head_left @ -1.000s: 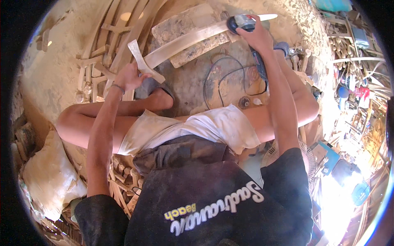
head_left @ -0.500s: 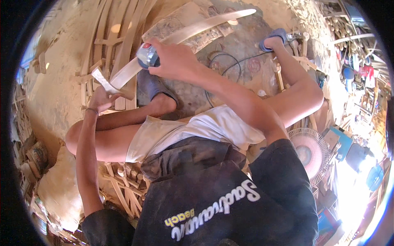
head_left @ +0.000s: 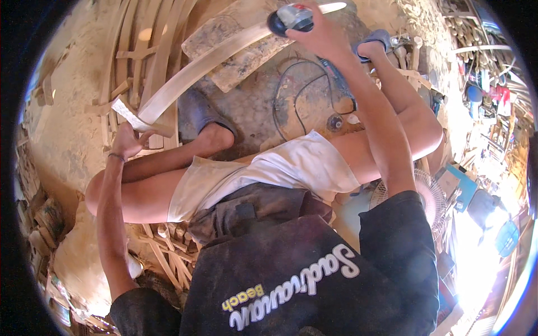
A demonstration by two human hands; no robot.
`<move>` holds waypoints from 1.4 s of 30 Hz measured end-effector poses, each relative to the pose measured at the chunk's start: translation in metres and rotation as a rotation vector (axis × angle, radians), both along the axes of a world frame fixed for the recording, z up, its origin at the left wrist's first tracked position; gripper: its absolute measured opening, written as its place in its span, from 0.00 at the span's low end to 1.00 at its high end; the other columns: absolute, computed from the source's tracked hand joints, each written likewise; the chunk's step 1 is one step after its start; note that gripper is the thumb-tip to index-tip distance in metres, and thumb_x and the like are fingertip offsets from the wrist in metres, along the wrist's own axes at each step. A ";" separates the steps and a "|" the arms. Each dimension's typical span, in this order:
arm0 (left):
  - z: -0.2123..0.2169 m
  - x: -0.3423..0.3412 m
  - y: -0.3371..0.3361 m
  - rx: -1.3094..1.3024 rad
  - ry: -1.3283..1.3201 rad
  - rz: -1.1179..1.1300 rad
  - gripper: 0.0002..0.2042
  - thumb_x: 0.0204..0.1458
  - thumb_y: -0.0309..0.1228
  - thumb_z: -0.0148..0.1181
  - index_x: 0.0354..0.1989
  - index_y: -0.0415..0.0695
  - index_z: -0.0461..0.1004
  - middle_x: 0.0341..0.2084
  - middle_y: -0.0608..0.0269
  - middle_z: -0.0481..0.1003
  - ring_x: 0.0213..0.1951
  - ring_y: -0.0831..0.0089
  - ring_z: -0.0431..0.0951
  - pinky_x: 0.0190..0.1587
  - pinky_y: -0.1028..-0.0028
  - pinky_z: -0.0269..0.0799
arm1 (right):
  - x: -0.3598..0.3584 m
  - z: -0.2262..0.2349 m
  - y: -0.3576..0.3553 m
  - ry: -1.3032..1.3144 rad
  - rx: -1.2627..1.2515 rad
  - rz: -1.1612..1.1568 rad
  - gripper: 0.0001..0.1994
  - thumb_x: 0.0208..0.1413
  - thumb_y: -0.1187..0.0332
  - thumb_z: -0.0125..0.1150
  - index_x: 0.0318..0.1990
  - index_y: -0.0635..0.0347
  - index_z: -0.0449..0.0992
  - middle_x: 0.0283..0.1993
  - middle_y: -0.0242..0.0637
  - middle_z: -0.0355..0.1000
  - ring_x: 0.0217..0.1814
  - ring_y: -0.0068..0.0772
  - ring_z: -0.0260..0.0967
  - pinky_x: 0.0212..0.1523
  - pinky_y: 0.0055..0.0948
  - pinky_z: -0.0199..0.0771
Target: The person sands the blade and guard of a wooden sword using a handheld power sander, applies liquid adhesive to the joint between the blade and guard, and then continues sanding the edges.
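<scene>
A long curved pale wooden piece (head_left: 207, 64) runs from the left up to the top right, resting over a flat stone slab (head_left: 246, 56). My left hand (head_left: 130, 140) grips its near end, which has a folded sheet of sandpaper or a short block against it. My right hand (head_left: 314, 31) holds a grey and black power sander (head_left: 288, 19) pressed onto the far part of the piece. My left foot in a dark sandal (head_left: 196, 115) sits just below the wood.
More curved wooden slats (head_left: 134, 50) lie on the dusty ground at upper left. A black power cord (head_left: 297, 95) loops on the ground. Wood offcuts (head_left: 168, 257) sit under my left leg. A fan (head_left: 426, 193) and cluttered tools stand at the right.
My right hand has slid the sander from near my left hand back along the wood to its far right part. My left hand keeps hold of the near end.
</scene>
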State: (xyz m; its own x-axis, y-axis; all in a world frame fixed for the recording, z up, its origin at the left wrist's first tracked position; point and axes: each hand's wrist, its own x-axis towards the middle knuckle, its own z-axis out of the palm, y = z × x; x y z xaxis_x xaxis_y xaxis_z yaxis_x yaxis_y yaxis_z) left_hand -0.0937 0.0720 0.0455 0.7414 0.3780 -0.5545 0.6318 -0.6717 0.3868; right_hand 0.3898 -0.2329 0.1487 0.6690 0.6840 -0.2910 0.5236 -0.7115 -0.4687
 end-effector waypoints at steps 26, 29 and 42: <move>0.004 -0.058 0.056 -0.189 0.007 -0.002 0.20 0.60 0.43 0.77 0.51 0.39 0.86 0.39 0.53 0.88 0.36 0.66 0.87 0.39 0.64 0.81 | -0.063 -0.010 0.027 0.009 0.071 0.192 0.38 0.54 0.41 0.72 0.72 0.37 0.69 0.46 0.50 0.85 0.50 0.56 0.85 0.51 0.52 0.84; 0.013 -0.035 0.045 -0.133 0.083 0.025 0.19 0.60 0.41 0.76 0.52 0.39 0.86 0.40 0.51 0.88 0.37 0.66 0.87 0.40 0.64 0.81 | -0.004 -0.034 -0.005 -0.144 0.081 0.139 0.39 0.53 0.38 0.71 0.72 0.35 0.69 0.50 0.51 0.85 0.51 0.56 0.85 0.52 0.51 0.84; 0.005 -0.063 0.070 -0.154 -0.019 -0.036 0.19 0.59 0.38 0.78 0.50 0.36 0.85 0.35 0.58 0.87 0.33 0.75 0.83 0.35 0.74 0.78 | 0.079 -0.019 -0.042 -0.202 0.015 -0.216 0.41 0.51 0.45 0.73 0.73 0.40 0.67 0.57 0.53 0.83 0.60 0.62 0.81 0.59 0.54 0.80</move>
State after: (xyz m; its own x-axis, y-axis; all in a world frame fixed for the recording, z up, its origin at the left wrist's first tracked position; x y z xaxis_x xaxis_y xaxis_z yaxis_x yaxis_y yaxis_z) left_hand -0.1570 0.1415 0.0503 0.7636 0.2625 -0.5899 0.6002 -0.6255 0.4986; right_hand 0.4685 -0.2747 0.1294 0.8431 0.5224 -0.1280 0.4443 -0.8106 -0.3814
